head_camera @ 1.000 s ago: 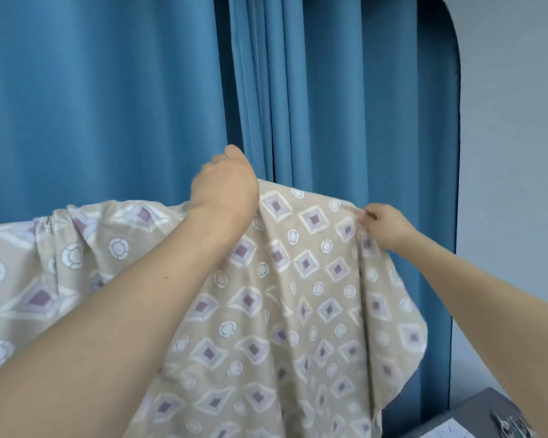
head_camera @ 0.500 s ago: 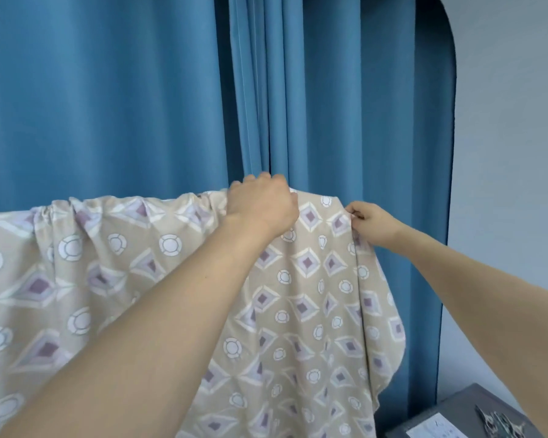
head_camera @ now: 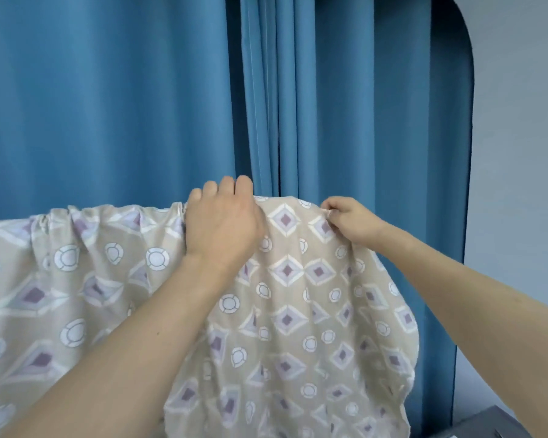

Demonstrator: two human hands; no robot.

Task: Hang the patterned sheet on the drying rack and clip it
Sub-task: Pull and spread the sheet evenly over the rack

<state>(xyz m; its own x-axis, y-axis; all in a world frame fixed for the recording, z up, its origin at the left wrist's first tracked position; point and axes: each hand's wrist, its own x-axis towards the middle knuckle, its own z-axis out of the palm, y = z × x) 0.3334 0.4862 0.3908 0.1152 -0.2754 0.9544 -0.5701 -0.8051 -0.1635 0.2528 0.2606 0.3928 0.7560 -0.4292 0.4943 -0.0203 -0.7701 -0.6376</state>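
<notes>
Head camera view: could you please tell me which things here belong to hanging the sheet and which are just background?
Part of the job:
patterned sheet, draped over a hidden support
left hand, fingers curled over its top edge
right hand, pinching the top edge near the corner

Just background:
blue curtain
grey wall
grey surface at lower right

Blue curtain [head_camera: 108, 105] close behind sheet [head_camera: 298, 311]
</notes>
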